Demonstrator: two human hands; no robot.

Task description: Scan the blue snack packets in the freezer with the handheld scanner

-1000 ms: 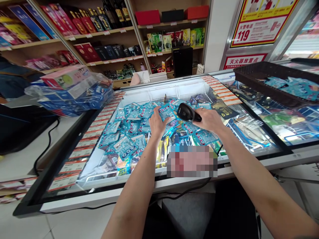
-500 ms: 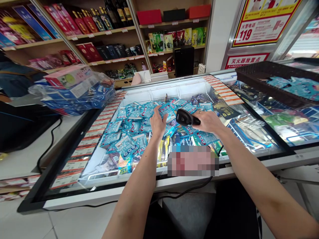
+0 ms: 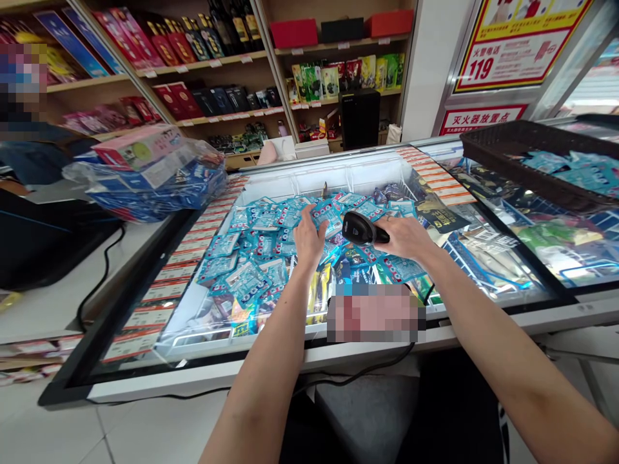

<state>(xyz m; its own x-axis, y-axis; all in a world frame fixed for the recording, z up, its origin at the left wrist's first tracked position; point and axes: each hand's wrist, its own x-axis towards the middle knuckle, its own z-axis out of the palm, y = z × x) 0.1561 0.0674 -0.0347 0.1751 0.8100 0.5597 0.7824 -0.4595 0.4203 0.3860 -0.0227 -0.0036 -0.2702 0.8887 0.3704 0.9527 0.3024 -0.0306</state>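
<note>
My right hand [image 3: 403, 237] is wrapped around the handle of a black barcode scanner [image 3: 358, 228], whose head points left. Just left of it, my left hand [image 3: 309, 237] has its thumb and fingers spread at the left edge of a light-blue packet [image 3: 329, 218]. That packet's white label faces up. Many similar blue packets [image 3: 247, 281] lie loosely heaped around and left of my hands over a glass-topped chest freezer [image 3: 193, 381]. Whether they rest on the glass or beneath it I cannot tell. Yellow and dark packs [image 3: 319, 293] show below my hands.
A blurred-out pinkish item [image 3: 374, 314] lies at the freezer's front edge. A black cable [image 3: 358, 375] hangs in front. A brown basket [image 3: 512, 166] with blue packets stands right; plastic-wrapped boxes [image 3: 155, 174] sit left. Stocked shelves [image 3: 217, 119] stand behind. Another person [image 3: 29, 151] is at far left.
The view has shifted slightly, so the scene sits a little further right. My hands and the scanner have barely moved. The person at far left has come further into view.
</note>
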